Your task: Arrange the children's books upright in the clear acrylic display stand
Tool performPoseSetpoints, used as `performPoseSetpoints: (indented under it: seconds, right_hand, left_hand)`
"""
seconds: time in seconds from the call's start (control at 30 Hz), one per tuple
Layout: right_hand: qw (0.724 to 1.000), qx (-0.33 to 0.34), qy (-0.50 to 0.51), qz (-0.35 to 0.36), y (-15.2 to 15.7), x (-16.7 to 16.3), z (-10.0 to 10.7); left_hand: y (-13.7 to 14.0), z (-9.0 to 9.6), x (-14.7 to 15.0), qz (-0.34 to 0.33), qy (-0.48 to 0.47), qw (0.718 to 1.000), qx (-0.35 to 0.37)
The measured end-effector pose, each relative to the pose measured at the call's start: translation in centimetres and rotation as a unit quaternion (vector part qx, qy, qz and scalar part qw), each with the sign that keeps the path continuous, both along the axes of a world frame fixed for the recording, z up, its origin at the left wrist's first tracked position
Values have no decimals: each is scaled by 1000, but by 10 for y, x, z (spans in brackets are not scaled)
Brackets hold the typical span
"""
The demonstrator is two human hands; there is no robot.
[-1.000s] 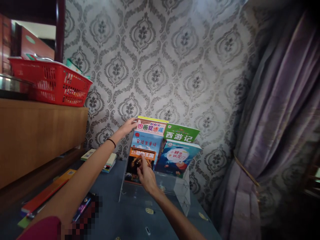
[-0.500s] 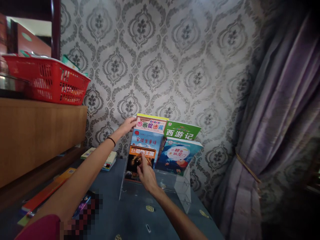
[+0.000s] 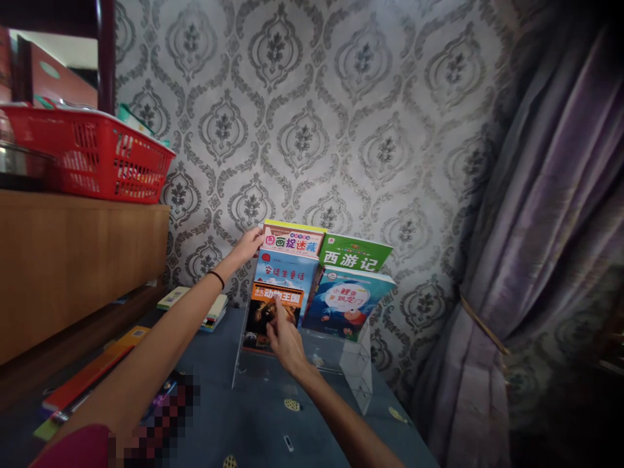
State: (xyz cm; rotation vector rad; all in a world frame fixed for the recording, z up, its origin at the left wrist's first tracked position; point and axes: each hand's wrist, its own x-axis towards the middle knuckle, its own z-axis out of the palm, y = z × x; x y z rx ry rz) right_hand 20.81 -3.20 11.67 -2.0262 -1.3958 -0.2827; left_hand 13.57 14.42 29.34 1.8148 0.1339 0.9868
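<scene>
My left hand closes on the upper left edge of a clear display rack, its fingertips partly hidden behind the edge. On the rack's lowest left tier is a black and orange animal book. My right hand lies against that book's cover, index finger stretched out and thumb apart. A light blue book stands above it, and behind that a book with colourful title letters. In the right column, a dark blue fish book overlaps a green book.
The rack stands on a dark blue tabletop. A small pile of books and an orange-red book lie at the left. A red basket sits on a wooden cabinet. Grey-purple curtains hang at the right.
Both hands keep their places on the rack and the animal book. Only the view has shifted very slightly.
</scene>
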Motion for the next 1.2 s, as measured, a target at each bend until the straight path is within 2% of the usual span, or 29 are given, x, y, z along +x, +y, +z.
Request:
performPoseSetpoints:
  seconds: [0.3, 0.43, 0.53, 0.63, 0.77, 0.87, 1.03, 1.1, 1.2]
  right_hand:
    - [1000, 7, -3, 5, -1, 2, -1]
    - [1000, -2, 6, 4, -2, 0, 2]
    - [1000, -8, 6, -7, -3, -4, 6]
    - [1000, -18, 8, -8, -5, -8, 10]
    - [999, -33, 21, -7, -5, -13, 15]
    - [999, -34, 25, -10, -4, -16, 17]
    - [999, -36, 24, -15, -4, -18, 18]
    - [999, -38, 24, -15, -4, -18, 18]
    - [999, -43, 27, -18, -4, -19, 20]
  left_hand:
    - [0, -3, -6, 3, -6, 1000, 6]
    - [-2, -5, -12, 9, -18, 1000, -17]
    - [1, -22, -21, 62, -25, 997, -47]
    - [1, -57, -34, 126, 3, 991, -45]
    - [-8, -107, -51, 142, 58, 988, 27]
    - [-16, -129, -55, 157, 91, 974, 133]
    - [-28, -135, -50, 199, 163, 939, 230]
    - [-32, -134, -49, 221, 191, 923, 249]
    - [-38, -131, -51, 229, 209, 916, 256]
